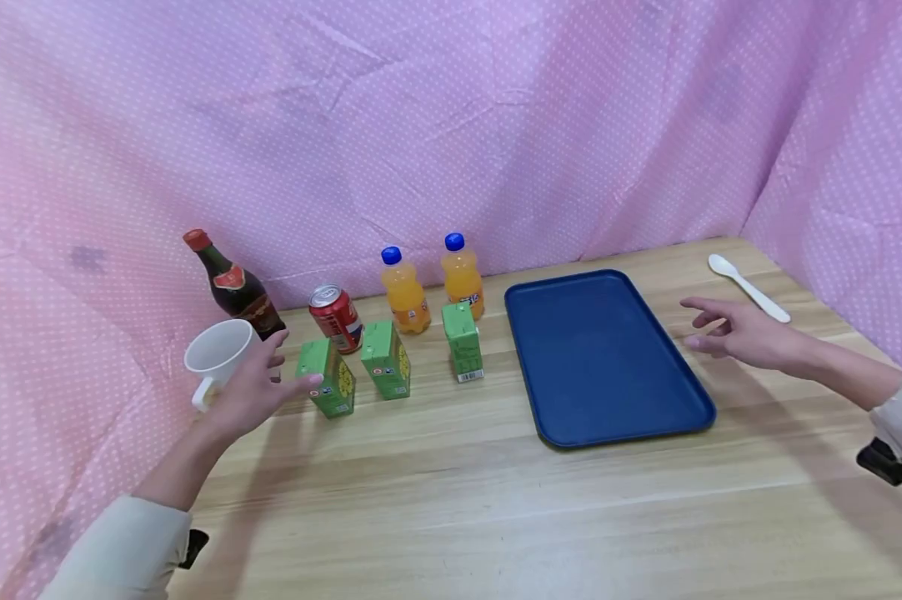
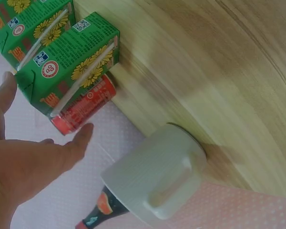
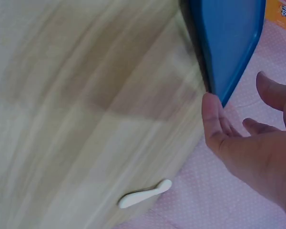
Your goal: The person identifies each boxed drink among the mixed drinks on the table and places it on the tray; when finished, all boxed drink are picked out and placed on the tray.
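My left hand (image 1: 254, 389) reaches between a white mug (image 1: 221, 350) and the leftmost green drink carton (image 1: 327, 379), thumb and fingers spread and nothing held. In the left wrist view that carton (image 2: 69, 67) lies just past the fingertips, with the mug (image 2: 155, 174) off to the other side. On the right, my right hand (image 1: 747, 333) hovers between the blue tray (image 1: 608, 358) and a white spoon (image 1: 751, 287), its fingers loosely bent and holding nothing. The right wrist view has the fingertips overlapping the tray's corner (image 3: 224, 90), the spoon (image 3: 145, 193) lying apart on the wood.
Two more green cartons (image 1: 387, 360) (image 1: 463, 343) stand right of the first. Behind them are a red can (image 1: 336, 318) and two orange drink bottles (image 1: 406, 292) (image 1: 462, 279). A dark bottle (image 1: 237, 283) rises behind the mug. Pink dotted cloth (image 1: 451, 125) hangs around the wooden table (image 1: 451, 500).
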Tool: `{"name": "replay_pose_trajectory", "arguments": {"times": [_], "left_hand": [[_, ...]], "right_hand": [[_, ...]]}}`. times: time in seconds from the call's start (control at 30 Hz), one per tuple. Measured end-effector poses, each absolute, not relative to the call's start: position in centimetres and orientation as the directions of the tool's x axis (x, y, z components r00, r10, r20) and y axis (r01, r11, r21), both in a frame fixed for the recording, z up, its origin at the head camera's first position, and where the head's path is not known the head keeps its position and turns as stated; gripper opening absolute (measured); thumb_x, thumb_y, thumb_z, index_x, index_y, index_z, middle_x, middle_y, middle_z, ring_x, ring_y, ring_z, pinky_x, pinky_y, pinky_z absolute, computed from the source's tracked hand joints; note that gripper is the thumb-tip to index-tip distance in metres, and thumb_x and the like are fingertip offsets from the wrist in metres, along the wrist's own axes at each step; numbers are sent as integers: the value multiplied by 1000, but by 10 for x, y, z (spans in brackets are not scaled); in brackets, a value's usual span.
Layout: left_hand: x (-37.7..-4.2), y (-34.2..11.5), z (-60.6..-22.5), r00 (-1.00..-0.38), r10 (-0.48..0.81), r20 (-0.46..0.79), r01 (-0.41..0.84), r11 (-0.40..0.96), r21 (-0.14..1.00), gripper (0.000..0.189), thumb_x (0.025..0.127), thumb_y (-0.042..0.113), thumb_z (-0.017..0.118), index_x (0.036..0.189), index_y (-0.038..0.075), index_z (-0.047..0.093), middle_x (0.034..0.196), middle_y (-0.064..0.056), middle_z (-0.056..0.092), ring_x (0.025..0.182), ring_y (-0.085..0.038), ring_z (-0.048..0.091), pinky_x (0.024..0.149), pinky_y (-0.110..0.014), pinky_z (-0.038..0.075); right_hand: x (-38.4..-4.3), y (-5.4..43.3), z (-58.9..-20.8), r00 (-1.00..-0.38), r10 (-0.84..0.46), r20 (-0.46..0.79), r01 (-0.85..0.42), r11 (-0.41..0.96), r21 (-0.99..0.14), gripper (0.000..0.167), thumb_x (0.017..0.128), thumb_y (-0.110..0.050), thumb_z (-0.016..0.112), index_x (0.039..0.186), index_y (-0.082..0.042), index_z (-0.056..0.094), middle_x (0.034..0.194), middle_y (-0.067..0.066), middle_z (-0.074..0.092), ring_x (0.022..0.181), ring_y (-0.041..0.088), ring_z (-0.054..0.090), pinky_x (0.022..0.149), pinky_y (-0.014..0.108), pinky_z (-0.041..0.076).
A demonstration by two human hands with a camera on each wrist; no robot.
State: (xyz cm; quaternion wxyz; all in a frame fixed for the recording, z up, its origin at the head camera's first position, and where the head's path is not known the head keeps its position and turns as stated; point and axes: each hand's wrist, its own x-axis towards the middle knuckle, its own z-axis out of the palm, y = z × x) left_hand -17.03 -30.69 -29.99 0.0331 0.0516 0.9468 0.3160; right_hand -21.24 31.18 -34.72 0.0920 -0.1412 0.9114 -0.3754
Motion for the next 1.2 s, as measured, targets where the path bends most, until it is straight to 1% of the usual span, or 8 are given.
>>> {"name": "replay_pose_trajectory", "arguments": {"times": [0.1, 0.3, 0.43, 0.6, 0.7, 0.83, 0.9, 1.2], "left_hand": [[-172, -309, -301, -992, 121, -45, 66, 772, 632, 103, 85, 42, 73, 152, -1, 8, 151, -33, 21, 130, -56, 32, 96, -62, 41], [-177, -310, -306, -990, 131, -49, 70, 766, 639, 103, 84, 38, 75, 151, -3, 10, 152, -31, 19, 129, -56, 33, 95, -60, 43], [-180, -310, -308, -988, 132, -77, 50, 756, 653, 105, 82, 39, 76, 152, -1, 8, 152, -31, 20, 129, -56, 33, 95, -59, 44], [-182, -314, -312, -982, 170, -85, 63, 714, 698, 102, 83, 34, 76, 152, -1, 11, 150, -31, 24, 129, -55, 34, 95, -57, 45], [-183, -315, -316, -975, 212, -71, 92, 670, 737, 93, 84, 28, 76, 151, -1, 18, 146, -30, 33, 127, -52, 40, 95, -51, 47], [-186, -317, -321, -967, 247, -60, 108, 609, 786, 81, 85, 22, 75, 148, 1, 28, 137, -26, 44, 122, -45, 47, 89, -35, 52], [-187, -319, -324, -966, 253, -57, 107, 587, 802, 78, 85, 20, 75, 146, 2, 31, 135, -25, 45, 121, -43, 49, 86, -30, 52], [-190, -323, -331, -966, 251, -66, 90, 564, 821, 73, 83, 21, 77, 142, 5, 37, 133, -22, 46, 117, -40, 51, 82, -29, 54]], "right_hand": [[-211, 312, -352, -943, -328, -58, -182, 655, -733, 67, 91, -10, 65, 144, 10, 29, 120, 35, 52, 83, 5, 62, 70, 28, 56], [-208, 313, -364, -935, -341, -96, -119, 557, -822, 70, 88, -1, 65, 144, 12, 25, 118, 35, 51, 84, 14, 67, 69, 35, 58], [-206, 314, -370, -930, -350, -110, -86, 500, -862, 71, 86, 3, 66, 143, 14, 25, 112, 29, 53, 83, 14, 66, 70, 36, 58], [-206, 316, -378, -913, -383, -138, -57, 456, -888, 69, 86, 2, 67, 141, 16, 27, 105, 20, 54, 84, 11, 64, 72, 32, 58], [-206, 316, -382, -914, -381, -140, -52, 452, -891, 68, 84, 3, 67, 139, 16, 31, 103, 18, 53, 85, 9, 62, 73, 29, 57], [-206, 319, -387, -917, -379, -122, -69, 453, -889, 64, 82, 8, 65, 139, 14, 35, 104, 16, 53, 86, 9, 59, 73, 28, 57], [-206, 320, -389, -919, -378, -115, -72, 447, -892, 63, 81, 11, 64, 138, 13, 37, 103, 16, 53, 86, 9, 58, 72, 28, 57], [-205, 317, -389, -924, -365, -113, -78, 470, -879, 66, 81, 13, 63, 138, 18, 32, 102, 16, 55, 85, 9, 58, 72, 27, 56]]}}
